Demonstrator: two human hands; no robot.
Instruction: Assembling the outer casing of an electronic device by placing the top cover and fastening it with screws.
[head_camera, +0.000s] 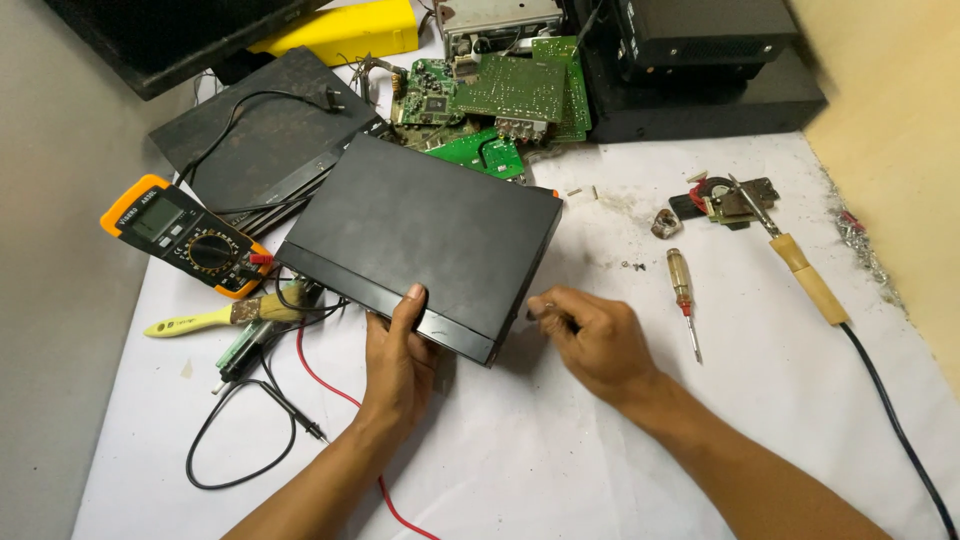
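Flat black metal box (420, 240), looks like a player or receiver case, sits mid-table on the white table (560, 450), near edge tilted slightly toward the person. Left hand (398, 365) is clamped on the box's near front edge, thumb on top, fingers underneath. Right hand (595, 340) rests on the table just beside the box's near right corner, fingers curled together around something small and thin; can't tell what it is.

Box likely stiff sheet metal, moderately heavy, smooth painted top so a bit slippery; the edges and front lip look the best places to hold, not the flat lid.

Left of the box: orange multimeter (185, 235) with red and black leads trailing near, a yellow-handled brush (215, 318). Far side: green circuit boards (500, 100), more black boxes (700, 70), a yellow case (340, 30). Right: small screwdriver (684, 300) with clear amber handle, soldering iron (800, 270) with wooden handle and black cord, a small metal part (725, 198) at its tip. Bits of solder and debris along the right wall.
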